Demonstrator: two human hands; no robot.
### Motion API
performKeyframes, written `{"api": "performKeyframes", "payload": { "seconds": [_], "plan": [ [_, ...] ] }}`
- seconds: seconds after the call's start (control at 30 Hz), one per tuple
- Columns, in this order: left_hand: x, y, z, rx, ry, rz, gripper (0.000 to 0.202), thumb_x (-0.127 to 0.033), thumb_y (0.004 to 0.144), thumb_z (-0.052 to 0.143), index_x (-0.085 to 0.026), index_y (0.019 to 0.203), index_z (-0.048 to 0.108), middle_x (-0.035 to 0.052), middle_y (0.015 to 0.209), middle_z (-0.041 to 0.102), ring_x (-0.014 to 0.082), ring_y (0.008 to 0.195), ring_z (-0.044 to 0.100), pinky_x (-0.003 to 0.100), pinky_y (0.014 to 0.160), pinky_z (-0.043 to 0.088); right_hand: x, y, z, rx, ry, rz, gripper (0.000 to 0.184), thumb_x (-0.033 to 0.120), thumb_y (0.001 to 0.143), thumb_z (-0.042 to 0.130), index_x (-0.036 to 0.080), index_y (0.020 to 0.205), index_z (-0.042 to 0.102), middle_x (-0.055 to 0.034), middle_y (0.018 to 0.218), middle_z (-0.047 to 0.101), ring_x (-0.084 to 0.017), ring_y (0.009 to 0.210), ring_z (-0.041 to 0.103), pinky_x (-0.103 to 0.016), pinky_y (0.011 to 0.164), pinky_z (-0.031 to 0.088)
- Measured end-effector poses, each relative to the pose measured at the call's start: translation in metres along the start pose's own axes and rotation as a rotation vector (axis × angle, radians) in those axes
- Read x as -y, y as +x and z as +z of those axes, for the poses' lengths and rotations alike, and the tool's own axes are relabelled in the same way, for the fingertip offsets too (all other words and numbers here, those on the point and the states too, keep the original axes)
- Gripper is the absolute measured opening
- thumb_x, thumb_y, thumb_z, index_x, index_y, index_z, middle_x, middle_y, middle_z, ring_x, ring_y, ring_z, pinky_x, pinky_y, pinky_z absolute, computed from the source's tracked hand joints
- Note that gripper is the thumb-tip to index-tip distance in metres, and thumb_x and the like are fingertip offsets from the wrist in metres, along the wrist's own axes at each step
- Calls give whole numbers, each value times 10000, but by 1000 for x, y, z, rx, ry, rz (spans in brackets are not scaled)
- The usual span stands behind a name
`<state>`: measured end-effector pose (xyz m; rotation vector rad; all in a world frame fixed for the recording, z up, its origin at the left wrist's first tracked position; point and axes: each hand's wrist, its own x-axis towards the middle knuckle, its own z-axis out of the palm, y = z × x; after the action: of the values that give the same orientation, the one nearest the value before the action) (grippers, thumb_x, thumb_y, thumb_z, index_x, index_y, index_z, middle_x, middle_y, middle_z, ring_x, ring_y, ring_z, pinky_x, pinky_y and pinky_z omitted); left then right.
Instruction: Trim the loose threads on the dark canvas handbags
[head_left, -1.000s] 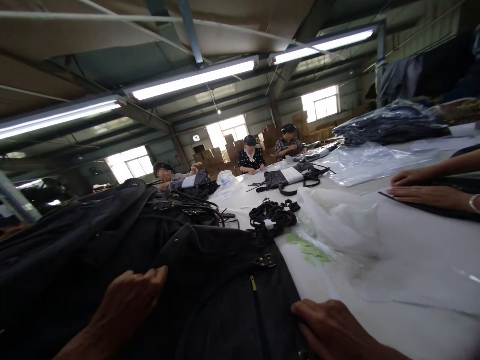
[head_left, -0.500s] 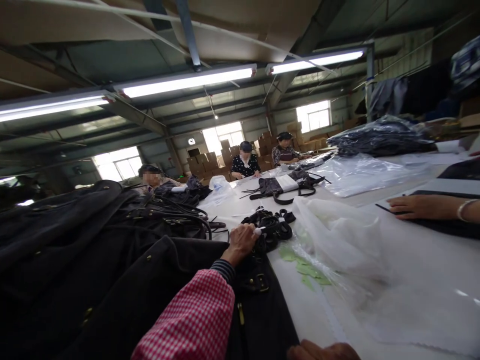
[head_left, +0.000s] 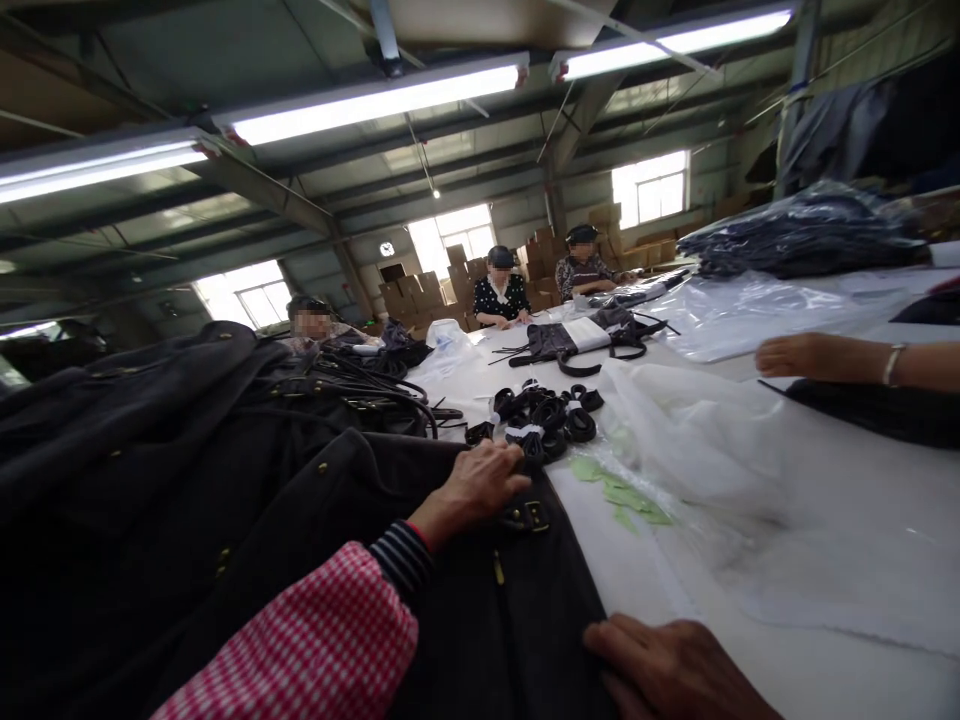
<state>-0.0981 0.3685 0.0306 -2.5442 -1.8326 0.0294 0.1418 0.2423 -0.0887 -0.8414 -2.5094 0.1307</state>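
A black bag (head_left: 457, 610) with a brass buckle and a zip pull lies in front of me. Over its upper edge reaches my left hand (head_left: 480, 485), palm down, its fingers loosely apart beside a cluster of rolled black straps (head_left: 551, 415). The nearest roll, bound with a white band, lies just past my fingertips. My right hand (head_left: 667, 660) grips the bag's right edge, with the fingers partly hidden. Left of the bag rises a heap of more dark bags (head_left: 150, 450) with brass studs and thin handles.
Crumpled clear plastic (head_left: 690, 450) and green scraps (head_left: 619, 492) lie on the white table (head_left: 630, 560). A co-worker's hand (head_left: 795, 357) rests at the right by a dark piece. Farther back are a wrapped bag (head_left: 562, 340), a plastic-covered stack (head_left: 802, 235) and several seated people.
My left hand has let go of the white-banded strap roll and drawn back toward me. My right hand has come further into view along the bag's edge. The view has shifted slightly.
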Motion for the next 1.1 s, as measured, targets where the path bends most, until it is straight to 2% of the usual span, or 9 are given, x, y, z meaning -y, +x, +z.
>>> {"api": "performKeyframes", "payload": {
  "seconds": [0.17,0.33,0.43,0.53,0.67,0.77,0.83,0.93,1.1],
  "plan": [
    [-11,-13,24,114,-19,70,316,-464,991,492,-317,1225,645,49,1239,642,271,1190,554,396,962,504,13,2,-23,101,123,120,193,107,895,499,230,986,616,-3,891,724,-172,732,731,-251,634,456],
    [5,7,20,1,-19,-41,504,-374,1005,456,-269,1496,410,73,1441,533,287,1291,473,418,1007,488,15,2,-29,123,254,195,227,166,945,456,232,1040,651,-22,926,728,-186,838,721,-261,743,473],
    [15,-1,4,-107,9,-55,507,-229,980,475,-254,1484,430,63,1471,499,256,1337,427,375,1080,439,14,2,-32,82,350,243,240,199,930,475,239,1063,670,-25,947,742,-196,890,715,-271,796,481],
    [24,-22,-18,-173,51,-71,387,-162,974,464,-196,1345,570,102,1426,520,270,1350,402,386,1114,403,12,3,-34,63,428,353,266,230,906,504,249,1117,664,-5,870,714,-195,820,691,-288,758,473],
    [15,-66,-30,-64,68,13,251,-313,984,568,-213,1197,657,76,1241,637,262,1227,518,356,1016,470,6,5,-35,56,538,441,275,227,859,532,238,1117,626,58,659,512,-156,608,536,-278,608,378],
    [-2,-104,-21,66,120,150,369,-451,968,602,-244,1273,612,65,1220,648,255,1135,575,350,933,505,1,6,-35,28,668,454,266,217,830,546,224,1090,598,76,629,421,-135,570,433,-269,566,324],
    [-7,-125,-10,91,183,178,421,-412,960,617,-250,1344,559,83,1278,624,267,1149,564,354,900,512,-2,5,-35,15,721,462,261,220,816,564,215,1075,590,81,620,407,-131,573,409,-267,566,321],
    [0,-142,6,56,256,77,459,-229,981,533,-291,1434,488,83,1315,606,267,1159,541,363,893,507,-5,4,-33,-16,762,457,258,224,797,589,206,1054,587,84,611,409,-126,575,400,-263,570,327],
    [18,-141,15,-36,130,-93,498,-80,953,430,-279,1397,536,76,1233,641,238,1152,536,334,911,510,-10,3,-27,-86,886,427,250,266,805,604,193,1043,583,85,627,381,-111,555,381,-246,531,302]
  ]
}}
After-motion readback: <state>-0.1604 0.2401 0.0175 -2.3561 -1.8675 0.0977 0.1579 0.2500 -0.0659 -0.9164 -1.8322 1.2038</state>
